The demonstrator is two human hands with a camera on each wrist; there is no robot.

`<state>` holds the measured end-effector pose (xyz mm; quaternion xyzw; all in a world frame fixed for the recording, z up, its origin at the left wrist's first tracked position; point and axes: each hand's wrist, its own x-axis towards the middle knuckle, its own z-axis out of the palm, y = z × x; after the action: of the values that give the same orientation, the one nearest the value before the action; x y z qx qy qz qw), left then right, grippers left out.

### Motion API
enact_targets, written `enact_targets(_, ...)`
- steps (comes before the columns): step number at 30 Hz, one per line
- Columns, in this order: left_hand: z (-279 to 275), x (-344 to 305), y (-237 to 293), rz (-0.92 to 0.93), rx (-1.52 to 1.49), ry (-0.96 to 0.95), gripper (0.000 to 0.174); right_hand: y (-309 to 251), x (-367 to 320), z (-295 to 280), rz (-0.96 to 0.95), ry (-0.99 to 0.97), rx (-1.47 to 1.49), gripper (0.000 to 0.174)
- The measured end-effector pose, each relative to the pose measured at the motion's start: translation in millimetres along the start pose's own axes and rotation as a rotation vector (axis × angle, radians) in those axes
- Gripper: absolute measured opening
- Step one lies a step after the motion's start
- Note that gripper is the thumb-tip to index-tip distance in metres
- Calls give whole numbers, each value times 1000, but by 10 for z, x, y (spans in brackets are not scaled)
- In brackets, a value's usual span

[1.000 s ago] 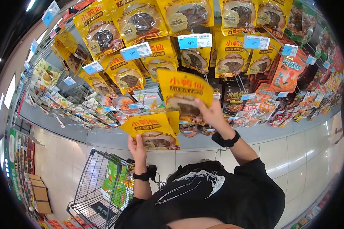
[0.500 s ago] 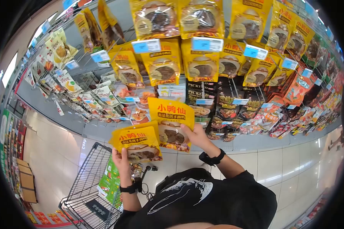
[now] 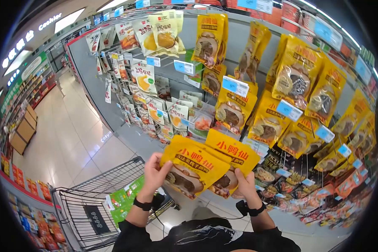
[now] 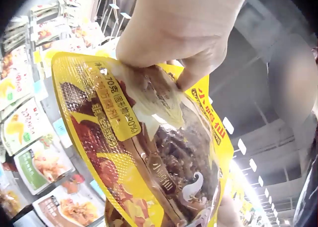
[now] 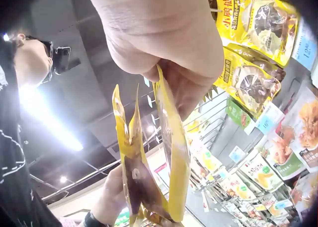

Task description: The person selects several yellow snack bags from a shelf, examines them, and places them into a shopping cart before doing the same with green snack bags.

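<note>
The left dried-meat pouch (image 3: 192,167) and right dried-meat pouch (image 3: 234,152) are glossy yellow, red-lettered, with windows showing dark brown meat. Both tilt in mid-air, the left overlapping the right; another yellow pouch (image 3: 216,155) seems tucked behind the left one.

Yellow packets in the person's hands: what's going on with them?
A person is standing at a store rack, holding yellow food packets in both hands. The left hand pinches what look like two packets together, and the right hand holds another packet beside them, partly behind. Similar yellow packets hang on the rack ahead. A shopping cart with green packages in it is at the person's left.
</note>
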<state>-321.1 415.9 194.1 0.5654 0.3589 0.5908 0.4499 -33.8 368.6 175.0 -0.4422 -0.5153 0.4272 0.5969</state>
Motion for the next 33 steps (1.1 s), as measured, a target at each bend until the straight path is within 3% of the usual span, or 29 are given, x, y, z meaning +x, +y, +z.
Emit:
enact_targets(3,15,344,615,43,29,24,13,-158,314,-6,-29,34,70,23)
enact_targets(5,-25,610,1043,172,113,36,12,-289,574,7,-117,51,156,25)
enact_targets(10,-241,1225,1354,284,39,46,12,-437,1023,80,-190,1,216,25)
enact_targets(17,-349,1684,908,275,-177,37,27,-623,1339,126,-216,-3,29,29)
enact_targets(19,-427,1817,763,279,-213,-6,31,-743,1364,233,-376,108,-129,27)
enact_targets(23,-609,2032,643,223,-253,-168,36,-1063,1364,395,-316,214,-152,31)
enact_targets(25,-676,2133,581,208,-287,-225,36,-1123,1463,448,-315,341,-3,35)
enact_targets(28,-764,2259,460,209,-367,-289,36,-1405,1669,610,-498,449,46,34)
enact_targets(31,-896,2336,348,154,-430,-332,33,-1723,1871,784,-460,627,-130,30)
enact_targets(33,-1025,2373,257,143,-451,-359,32,-1862,2130,894,-701,631,-45,27)
